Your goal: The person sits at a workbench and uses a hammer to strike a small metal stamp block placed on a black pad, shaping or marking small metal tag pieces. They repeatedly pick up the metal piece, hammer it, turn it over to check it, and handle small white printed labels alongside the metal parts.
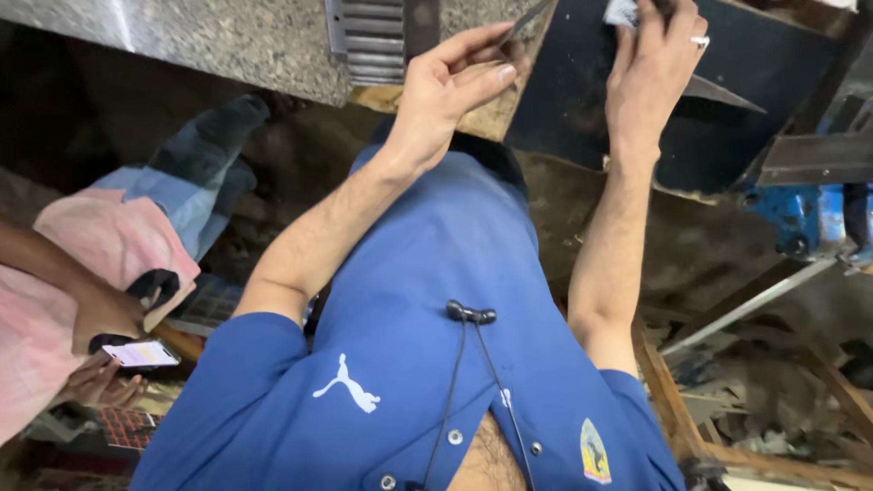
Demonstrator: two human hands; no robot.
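Up at the desk [227, 41] edge, our left hand [450, 86] has its fingers pinched on a thin metal strip [527, 20]; our right hand [657, 64], fingers closed, grips a small pale piece [621, 12] beside it.

A grey stone slab [227, 36] runs along the top left, with a ribbed metal piece [368, 36] set against it. A blue vise [805, 218] sits at right above wood scraps [773, 409]. At left, another person in pink [55, 300] holds a phone [141, 354].
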